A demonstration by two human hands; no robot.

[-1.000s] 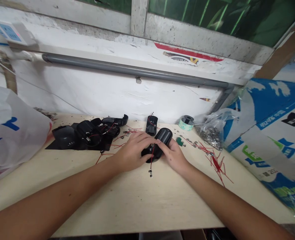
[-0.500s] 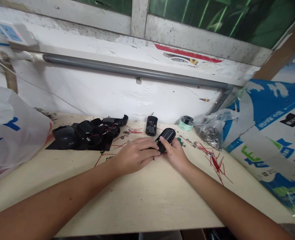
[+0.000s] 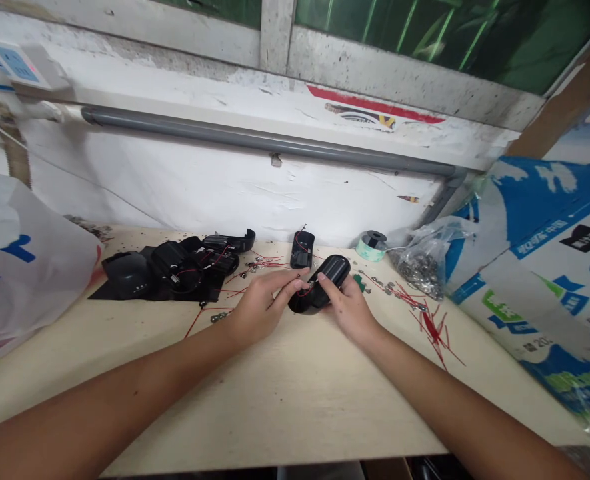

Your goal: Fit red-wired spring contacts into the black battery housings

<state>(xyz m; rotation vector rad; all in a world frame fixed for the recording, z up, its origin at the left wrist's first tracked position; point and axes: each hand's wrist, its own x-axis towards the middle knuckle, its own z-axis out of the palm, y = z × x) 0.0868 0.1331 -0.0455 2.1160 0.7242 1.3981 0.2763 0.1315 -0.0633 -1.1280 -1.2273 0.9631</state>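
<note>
Both hands hold a black plastic battery holder (image 3: 319, 285) just above the wooden bench top (image 3: 285, 407), its long body slanting up to the right. My left hand (image 3: 262, 308) pinches its lower end with the fingertips, near a short red wire (image 3: 305, 289). My right hand (image 3: 349, 307) grips the middle from the other side, a finger resting on top. The fingers hide part of the wiring. A second small black holder (image 3: 302, 250) with red wires stands just beyond both hands.
Black plastic housings (image 3: 175, 267) lie on a black mat at the left, behind loose screws and red wires. To the right are a tape roll (image 3: 372, 245), a bag of metal parts (image 3: 422, 272) and cut red wires (image 3: 432, 327). A white plastic bag (image 3: 19, 260) and a printed carton (image 3: 539, 280) flank the bench.
The holder has turned and now lies lower and more level, with its dangling red wire no longer hanging below it. My left hand has slid back to pinch its lower end with the fingertips.
</note>
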